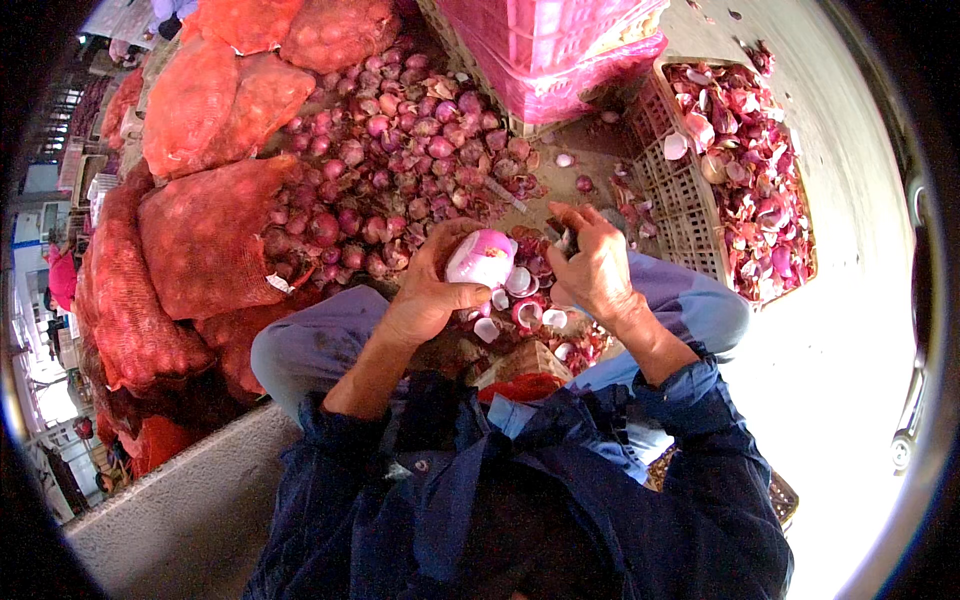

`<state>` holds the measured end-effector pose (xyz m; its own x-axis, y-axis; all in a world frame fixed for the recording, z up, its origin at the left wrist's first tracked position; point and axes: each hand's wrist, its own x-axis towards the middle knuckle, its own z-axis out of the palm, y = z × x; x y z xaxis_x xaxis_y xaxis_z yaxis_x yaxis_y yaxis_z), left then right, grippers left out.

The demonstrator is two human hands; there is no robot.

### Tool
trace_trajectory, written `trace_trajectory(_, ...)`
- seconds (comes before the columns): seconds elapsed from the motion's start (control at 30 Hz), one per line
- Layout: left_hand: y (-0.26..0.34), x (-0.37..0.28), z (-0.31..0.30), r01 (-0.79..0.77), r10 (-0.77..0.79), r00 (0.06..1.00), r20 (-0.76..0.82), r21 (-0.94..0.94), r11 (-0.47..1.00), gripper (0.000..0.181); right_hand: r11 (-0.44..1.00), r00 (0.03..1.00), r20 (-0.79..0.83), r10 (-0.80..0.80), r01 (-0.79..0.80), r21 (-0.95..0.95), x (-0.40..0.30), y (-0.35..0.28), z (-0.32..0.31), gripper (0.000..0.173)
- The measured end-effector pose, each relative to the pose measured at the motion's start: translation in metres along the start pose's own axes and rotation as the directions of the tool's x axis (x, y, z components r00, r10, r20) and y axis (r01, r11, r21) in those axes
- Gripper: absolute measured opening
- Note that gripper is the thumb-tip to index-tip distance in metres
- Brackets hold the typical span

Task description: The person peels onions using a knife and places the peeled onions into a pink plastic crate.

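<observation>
A large red onion [481, 256], partly peeled to pale purple and white, rests in my left hand [424, 296] with the fingers curled round its far side and the thumb on its near side. My right hand [596, 259] is closed on a knife [507, 195], its narrow blade pointing away and to the left above the loose onions. Most of the handle is hidden by my fingers. Between my knees lie cut onion pieces and skins [528, 313]. Beyond both hands spreads a heap of unpeeled red onions [427, 142] on the floor.
Orange mesh sacks of onions [210, 240] crowd the left side, one spilling into the heap. A plastic crate [686, 202] full of skins stands at my right. Stacked pink crates [540, 52] rise ahead. A concrete ledge [202, 495] runs at lower left; a person [62, 276] is far left.
</observation>
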<state>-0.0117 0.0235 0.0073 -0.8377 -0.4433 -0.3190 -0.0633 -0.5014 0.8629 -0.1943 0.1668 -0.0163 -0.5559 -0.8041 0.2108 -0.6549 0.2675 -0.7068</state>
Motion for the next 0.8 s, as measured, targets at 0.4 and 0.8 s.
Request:
trace_trajectory(0.4, -0.015, -0.001, -0.002, -0.220, 0.319, 0.947, -0.024, 0.677, 0.702, 0.064, 0.922, 0.940, 0.114, -0.322, 0.339, -0.186, -0.013, -0.015, 0.013, 0.064)
trace_trajectory(0.8, -0.006, 0.002, 0.002, -0.190, 0.184, 0.982, -0.048, -0.231, 0.954, 0.060, 0.984, 0.995, 0.104, 0.006, 0.013, -0.179, -0.009, 0.053, 0.036, 0.024)
